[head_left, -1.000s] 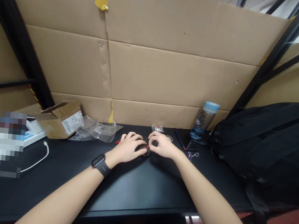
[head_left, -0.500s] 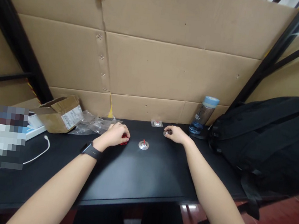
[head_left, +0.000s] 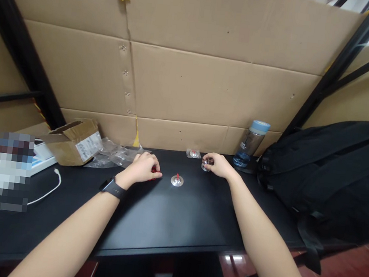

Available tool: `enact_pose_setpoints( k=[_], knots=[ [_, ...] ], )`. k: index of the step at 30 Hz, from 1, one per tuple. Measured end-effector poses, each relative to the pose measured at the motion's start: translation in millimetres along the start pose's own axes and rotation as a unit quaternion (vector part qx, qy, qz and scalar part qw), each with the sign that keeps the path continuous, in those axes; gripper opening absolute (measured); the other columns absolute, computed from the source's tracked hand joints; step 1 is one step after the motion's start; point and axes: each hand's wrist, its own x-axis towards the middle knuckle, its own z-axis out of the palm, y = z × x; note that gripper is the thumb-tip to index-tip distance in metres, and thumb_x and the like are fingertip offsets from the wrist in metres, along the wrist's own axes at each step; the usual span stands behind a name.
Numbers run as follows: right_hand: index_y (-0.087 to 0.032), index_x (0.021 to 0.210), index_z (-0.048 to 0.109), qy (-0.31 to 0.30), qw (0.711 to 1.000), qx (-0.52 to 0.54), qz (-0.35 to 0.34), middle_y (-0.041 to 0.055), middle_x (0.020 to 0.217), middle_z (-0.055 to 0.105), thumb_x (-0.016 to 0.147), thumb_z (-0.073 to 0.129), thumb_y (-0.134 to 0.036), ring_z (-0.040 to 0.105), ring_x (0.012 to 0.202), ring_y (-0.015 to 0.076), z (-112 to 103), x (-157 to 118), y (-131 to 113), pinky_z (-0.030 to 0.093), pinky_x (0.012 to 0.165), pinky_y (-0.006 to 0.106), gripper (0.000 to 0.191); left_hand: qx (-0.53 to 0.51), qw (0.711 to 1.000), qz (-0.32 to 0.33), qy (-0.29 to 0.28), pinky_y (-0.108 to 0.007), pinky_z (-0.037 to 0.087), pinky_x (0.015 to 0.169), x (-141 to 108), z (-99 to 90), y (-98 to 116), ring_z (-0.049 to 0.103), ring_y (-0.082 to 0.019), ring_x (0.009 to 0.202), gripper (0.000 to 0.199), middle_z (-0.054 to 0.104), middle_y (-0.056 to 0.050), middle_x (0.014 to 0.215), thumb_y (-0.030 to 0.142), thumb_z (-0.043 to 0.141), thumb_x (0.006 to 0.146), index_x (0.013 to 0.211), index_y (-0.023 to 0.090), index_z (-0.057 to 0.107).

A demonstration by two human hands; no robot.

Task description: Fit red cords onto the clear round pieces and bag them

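Note:
My left hand (head_left: 143, 168) rests on the black table, fingers curled over a red cord-like thing (head_left: 155, 173) that is mostly hidden. To its right lies a small silver domed disc (head_left: 177, 181), shaped like a finger cymbal, with a red piece standing up at its centre. Farther right, my right hand (head_left: 216, 164) pinches the top of a second silver disc (head_left: 205, 167); its rim shows under the fingertips, at or just above the table. Another such disc with red on it sits in a clear plastic packet (head_left: 194, 154) near the back.
At the left are an open cardboard box (head_left: 73, 143), crumpled clear plastic (head_left: 112, 153) and a white cable (head_left: 57, 182). A blue-capped water bottle (head_left: 250, 144) and a black backpack (head_left: 330, 173) stand to the right. A cardboard wall (head_left: 190, 86) closes off the back.
My left fingers have shifted slightly right and cover more of the red thing. The disc under my right hand now shows more of its rim, below the fingertips.

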Motion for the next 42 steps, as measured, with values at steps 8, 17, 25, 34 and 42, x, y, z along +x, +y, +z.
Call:
enact_pose_setpoints(
  k=[8, 17, 25, 34, 42],
  knots=[
    [-0.022, 0.102, 0.074, 0.029, 0.999, 0.011, -0.028, 0.0044, 0.098, 0.075, 0.076, 0.075, -0.016, 0.069, 0.085, 0.0179, 4, 1, -11, 0.052, 0.081, 0.027, 0.027, 0.02, 1.0, 0.014, 0.018, -0.044, 0.035, 0.091, -2, 6.6, 11, 0.052, -0.031, 0.112, 0.022, 0.07, -0.005, 0.109, 0.042, 0.077, 0.077, 0.092, 0.027, 0.075],
    [-0.021, 0.099, 0.074, 0.022, 0.999, 0.019, -0.023, 0.0043, 0.096, 0.075, 0.074, 0.077, -0.016, 0.068, 0.083, 0.0176, 3, -1, -19, 0.052, 0.081, 0.028, 0.025, 0.028, 0.999, 0.032, 0.03, -0.047, 0.035, 0.093, -2, 16.0, 8, 0.049, -0.033, 0.116, 0.014, 0.07, -0.007, 0.12, 0.036, 0.071, 0.084, 0.088, 0.027, 0.08],
    [-0.021, 0.099, 0.074, 0.019, 0.999, 0.025, -0.017, 0.0037, 0.095, 0.075, 0.073, 0.076, -0.014, 0.068, 0.082, 0.0174, 1, -1, -21, 0.051, 0.08, 0.027, 0.027, 0.042, 0.996, 0.054, 0.049, -0.049, 0.035, 0.095, -4, 9.9, 3, 0.045, -0.036, 0.123, 0.021, 0.068, -0.006, 0.129, 0.035, 0.077, 0.076, 0.096, 0.029, 0.08],
    [-0.022, 0.099, 0.074, 0.007, 1.0, 0.02, -0.02, 0.0033, 0.097, 0.075, 0.075, 0.077, -0.018, 0.067, 0.083, 0.0178, 4, -1, -23, 0.051, 0.079, 0.028, 0.024, 0.043, 0.993, 0.089, 0.063, -0.044, 0.033, 0.09, 0, 17.5, 8, 0.049, -0.031, 0.114, 0.008, 0.071, -0.004, 0.115, 0.024, 0.073, 0.083, 0.083, 0.029, 0.079],
    [-0.021, 0.107, 0.073, 0.019, 0.996, 0.088, -0.023, 0.004, 0.099, 0.075, 0.075, 0.078, -0.022, 0.067, 0.077, 0.0158, 10, -2, -38, 0.053, 0.08, 0.03, 0.032, -0.031, 0.991, 0.085, 0.102, -0.038, 0.036, 0.087, -1, 7.5, 37, 0.061, -0.022, 0.099, 0.014, 0.074, -0.001, 0.097, 0.03, 0.057, 0.098, 0.097, 0.028, 0.071]
  ],
)
